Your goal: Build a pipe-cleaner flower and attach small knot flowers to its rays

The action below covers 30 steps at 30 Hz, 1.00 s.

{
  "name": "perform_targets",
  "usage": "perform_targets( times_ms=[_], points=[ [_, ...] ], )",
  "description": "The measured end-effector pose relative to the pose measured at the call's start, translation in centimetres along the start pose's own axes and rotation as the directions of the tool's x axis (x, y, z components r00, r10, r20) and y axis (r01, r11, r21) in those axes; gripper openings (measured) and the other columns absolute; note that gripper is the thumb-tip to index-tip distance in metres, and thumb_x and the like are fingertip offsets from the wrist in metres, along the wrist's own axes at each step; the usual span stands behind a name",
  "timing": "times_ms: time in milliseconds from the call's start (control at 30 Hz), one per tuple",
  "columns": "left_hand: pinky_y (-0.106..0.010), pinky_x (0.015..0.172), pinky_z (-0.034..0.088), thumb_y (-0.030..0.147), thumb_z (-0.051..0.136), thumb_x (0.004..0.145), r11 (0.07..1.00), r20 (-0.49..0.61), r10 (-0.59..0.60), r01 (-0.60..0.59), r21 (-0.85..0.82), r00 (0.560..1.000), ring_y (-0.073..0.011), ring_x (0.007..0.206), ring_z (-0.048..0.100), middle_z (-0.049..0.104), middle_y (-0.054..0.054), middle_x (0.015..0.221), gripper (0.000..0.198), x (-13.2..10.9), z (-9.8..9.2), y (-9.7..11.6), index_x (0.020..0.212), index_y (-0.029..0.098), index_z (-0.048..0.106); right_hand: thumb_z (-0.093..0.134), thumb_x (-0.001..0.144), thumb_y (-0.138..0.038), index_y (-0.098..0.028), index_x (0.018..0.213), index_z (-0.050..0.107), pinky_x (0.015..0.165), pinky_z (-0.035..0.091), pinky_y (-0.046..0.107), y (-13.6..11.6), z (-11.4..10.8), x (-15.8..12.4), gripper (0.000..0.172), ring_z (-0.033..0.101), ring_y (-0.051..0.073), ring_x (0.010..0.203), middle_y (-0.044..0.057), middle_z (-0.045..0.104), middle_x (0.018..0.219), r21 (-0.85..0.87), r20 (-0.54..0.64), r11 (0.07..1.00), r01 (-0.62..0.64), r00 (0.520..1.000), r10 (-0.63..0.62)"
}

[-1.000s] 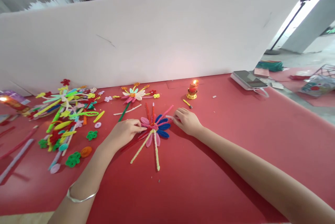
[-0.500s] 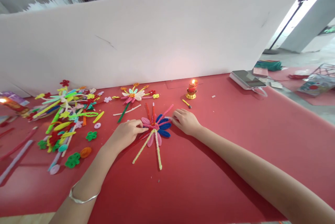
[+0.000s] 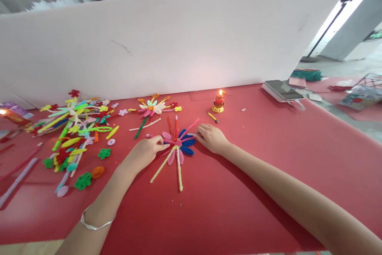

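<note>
A pipe-cleaner flower (image 3: 187, 143) with pink and blue petals lies on the red table, its red, pink and pale yellow stems spreading outward. My left hand (image 3: 149, 149) is closed on the flower's left side, thumb and forefinger pinching a pink stem there. On the other side, my right hand (image 3: 211, 137) has its fingers curled together at the tip of a stem beside the blue petals; its fingertips are partly hidden. Beyond them lies another pipe-cleaner flower (image 3: 151, 108) with white and pink petals and a green stem (image 3: 141, 128).
A lit red candle (image 3: 220, 99) in a gold holder stands behind my right hand, near a short yellow piece (image 3: 213, 117). A heap of pipe-cleaner flowers (image 3: 71, 113) and a second lit candle (image 3: 14, 119) are at left. A white device (image 3: 282, 90) lies by the white panel (image 3: 185, 44).
The flower has turned slightly, its pale yellow stems shifting left and up. A pink stem now shows above my left hand. Both hands stay almost in place.
</note>
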<state>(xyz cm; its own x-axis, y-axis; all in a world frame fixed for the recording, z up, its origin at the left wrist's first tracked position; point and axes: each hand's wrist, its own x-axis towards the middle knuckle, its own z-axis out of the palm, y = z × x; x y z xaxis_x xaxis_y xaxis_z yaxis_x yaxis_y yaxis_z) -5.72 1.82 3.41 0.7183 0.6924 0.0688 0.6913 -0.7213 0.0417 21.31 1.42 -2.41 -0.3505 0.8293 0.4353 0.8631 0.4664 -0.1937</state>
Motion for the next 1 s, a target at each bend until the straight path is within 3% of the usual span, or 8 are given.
perform_targets(
  times_ms=[133, 267, 467, 600, 1000],
  points=[
    [-0.021, 0.064, 0.040, 0.007, 0.032, 0.083, 1.000, 0.009, 0.011, -0.011, -0.025, 1.000, -0.0127, 0.073, 0.058, 0.062, -0.005, 0.096, 0.046, 0.0, 0.3, -0.3, 0.108, 0.026, 0.066, 0.036, 0.092, -0.035, -0.017, 0.076, 0.052, 0.063, 0.032, 0.026, 0.1, -0.1, -0.1, 0.029, 0.049, 0.015, 0.068, 0.006, 0.056, 0.074, 0.035, -0.015, 0.999, -0.002, 1.000, 0.002],
    [-0.022, 0.069, 0.041, 0.007, 0.032, 0.083, 0.999, 0.018, 0.028, -0.027, -0.030, 0.999, -0.0138, 0.079, 0.059, 0.062, -0.005, 0.097, 0.047, 0.1, 0.6, -0.7, 0.109, 0.027, 0.066, 0.029, 0.094, -0.035, -0.018, 0.084, 0.051, 0.064, 0.036, 0.025, -0.6, -0.7, -0.5, 0.029, 0.051, 0.015, 0.070, 0.005, 0.058, 0.076, 0.206, -0.057, 0.978, 0.019, 0.998, -0.007],
    [-0.021, 0.071, 0.041, 0.002, 0.035, 0.080, 0.999, 0.045, 0.031, -0.030, -0.025, 0.998, -0.0138, 0.083, 0.059, 0.061, -0.004, 0.098, 0.051, 0.2, 0.6, -0.7, 0.113, 0.029, 0.063, 0.025, 0.095, -0.030, -0.018, 0.100, 0.052, 0.074, 0.044, 0.031, -3.4, -1.4, -0.8, 0.030, 0.058, 0.018, 0.087, 0.010, 0.063, 0.089, 0.404, -0.072, 0.875, 0.266, 0.963, -0.260],
    [-0.021, 0.065, 0.040, 0.000, 0.036, 0.080, 0.999, 0.028, 0.005, -0.006, 0.035, 1.000, -0.0137, 0.079, 0.059, 0.062, -0.004, 0.099, 0.051, 0.1, 0.7, -0.5, 0.111, 0.029, 0.064, 0.029, 0.095, -0.029, -0.016, 0.106, 0.052, 0.083, 0.046, 0.037, -4.4, -1.3, -0.9, 0.029, 0.057, 0.020, 0.099, 0.014, 0.063, 0.103, 0.400, -0.062, 0.843, 0.360, 0.928, -0.367],
    [-0.021, 0.062, 0.038, 0.003, 0.039, 0.083, 0.993, -0.017, 0.044, -0.042, 0.110, 0.999, -0.0129, 0.076, 0.059, 0.062, -0.002, 0.097, 0.047, 0.1, 1.3, -0.9, 0.112, 0.031, 0.063, 0.033, 0.094, -0.026, -0.013, 0.109, 0.051, 0.084, 0.047, 0.039, -4.3, -1.1, -0.8, 0.026, 0.057, 0.022, 0.098, 0.015, 0.063, 0.101, 0.382, -0.091, 0.840, 0.385, 0.920, -0.380]
  ],
)
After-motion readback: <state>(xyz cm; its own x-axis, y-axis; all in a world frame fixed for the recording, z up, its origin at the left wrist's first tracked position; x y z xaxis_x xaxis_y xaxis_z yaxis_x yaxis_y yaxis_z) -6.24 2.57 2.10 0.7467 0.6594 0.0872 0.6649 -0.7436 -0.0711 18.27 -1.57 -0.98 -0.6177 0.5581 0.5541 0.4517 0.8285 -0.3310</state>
